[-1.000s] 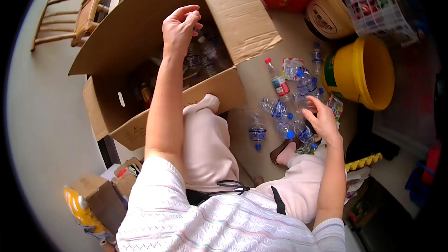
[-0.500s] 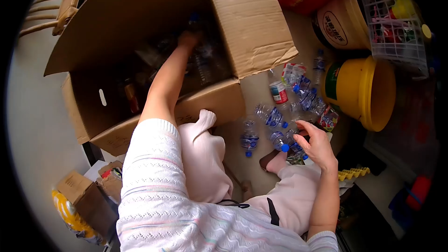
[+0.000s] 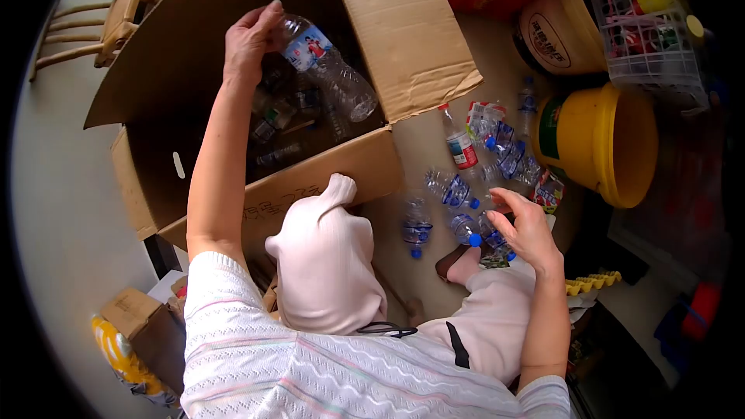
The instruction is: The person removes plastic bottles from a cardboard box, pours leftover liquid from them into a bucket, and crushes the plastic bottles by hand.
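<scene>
Prob. a home, storage corner: bamboo chair (image 3: 124,14) nr big cardbd box (image 3: 365,164), yellow bucket (image 3: 586,136), tan tub (image 3: 570,23) w/ printed label (image 3: 548,40), plastic crate (image 3: 656,77) of misc. bits, plus plastic btls (image 3: 446,188) loose on bare flr (image 3: 497,66). Can't tell which rm.

Soft light brightens the pale surface (image 3: 58,209) on my left and my knit top (image 3: 349,372), while the inside of the cardboard box (image 3: 194,93) sinks into shadow. Small glints catch the clear bottle (image 3: 335,81). My fisheye view bows outward, its corners black; the red object (image 3: 701,310) at right looks dim and blurred.
</scene>
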The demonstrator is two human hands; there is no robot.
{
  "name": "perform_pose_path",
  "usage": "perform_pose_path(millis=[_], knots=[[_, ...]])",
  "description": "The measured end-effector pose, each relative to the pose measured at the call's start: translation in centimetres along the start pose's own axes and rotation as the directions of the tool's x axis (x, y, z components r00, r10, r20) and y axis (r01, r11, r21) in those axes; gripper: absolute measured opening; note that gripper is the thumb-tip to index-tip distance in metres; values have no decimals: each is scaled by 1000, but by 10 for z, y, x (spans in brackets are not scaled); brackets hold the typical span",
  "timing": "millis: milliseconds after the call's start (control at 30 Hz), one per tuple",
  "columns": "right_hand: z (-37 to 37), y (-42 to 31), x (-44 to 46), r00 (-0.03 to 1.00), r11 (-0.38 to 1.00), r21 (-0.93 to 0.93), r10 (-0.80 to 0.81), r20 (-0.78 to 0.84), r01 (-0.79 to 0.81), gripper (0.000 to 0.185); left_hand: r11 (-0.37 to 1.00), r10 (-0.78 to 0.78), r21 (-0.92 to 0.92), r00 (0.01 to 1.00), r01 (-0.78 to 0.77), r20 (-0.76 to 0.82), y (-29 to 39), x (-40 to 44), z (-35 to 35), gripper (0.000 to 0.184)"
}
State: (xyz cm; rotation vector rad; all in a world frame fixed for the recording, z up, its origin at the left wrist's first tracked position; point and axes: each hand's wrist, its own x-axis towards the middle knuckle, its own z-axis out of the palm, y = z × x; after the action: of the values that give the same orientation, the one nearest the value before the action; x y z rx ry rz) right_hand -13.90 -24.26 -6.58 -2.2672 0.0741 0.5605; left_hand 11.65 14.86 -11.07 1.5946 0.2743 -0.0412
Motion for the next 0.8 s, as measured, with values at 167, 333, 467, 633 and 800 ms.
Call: perform_pose_path(millis=[167,333,467,633,800], knots=[[-2,-11,-2,994,839,542,17,-105,43,40,957,193,-259,949,-127,249,87,-64,58,29],[-16,-28,-4,965,632,731,-134,-224,258,74,998,-26,-32,765,60,643,74,-155,180,33],[-34,-23,-15,982,586,791,-57,-178,177,75,981,-86,-51,651,188,754,53,-198,227,54],[-34,10,-11,927,529,801,66,-370,282,66,934,-115,-106,569,341,814,13,-234,236,101],[-54,25,-23,895,626,762,229,-384,166,69,972,-225,229,495,54,839,2,-238,237,82]])
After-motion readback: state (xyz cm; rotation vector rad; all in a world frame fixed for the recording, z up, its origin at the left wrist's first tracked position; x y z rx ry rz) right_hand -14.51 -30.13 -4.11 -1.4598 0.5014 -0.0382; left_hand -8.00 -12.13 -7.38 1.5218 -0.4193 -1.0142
